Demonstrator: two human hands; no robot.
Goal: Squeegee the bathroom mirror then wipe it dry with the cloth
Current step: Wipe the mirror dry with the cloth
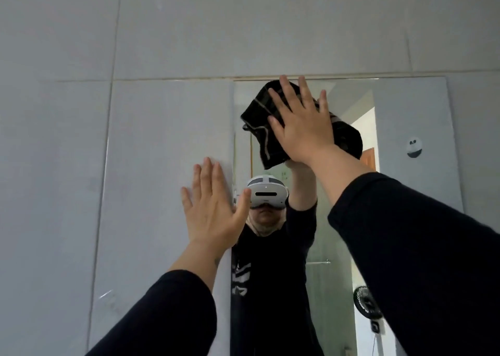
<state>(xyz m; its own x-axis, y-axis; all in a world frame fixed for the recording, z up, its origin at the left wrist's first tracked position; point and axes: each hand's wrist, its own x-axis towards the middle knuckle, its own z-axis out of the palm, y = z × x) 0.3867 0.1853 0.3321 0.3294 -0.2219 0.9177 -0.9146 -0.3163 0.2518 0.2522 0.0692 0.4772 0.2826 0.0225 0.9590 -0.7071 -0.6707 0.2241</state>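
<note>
Right hand (300, 128) spread flat, fingers wide, pressing the dark cloth (263, 128) against the top left corner of the mirror (414, 117), and the palm hides the cloth's middle. Left hand (213, 206) lies open and flat on the tiled wall (162, 144) just beside the mirror's left edge, grasping nothing. Mirror's bottom runs out of frame, both sleeves block its lower part.
</note>
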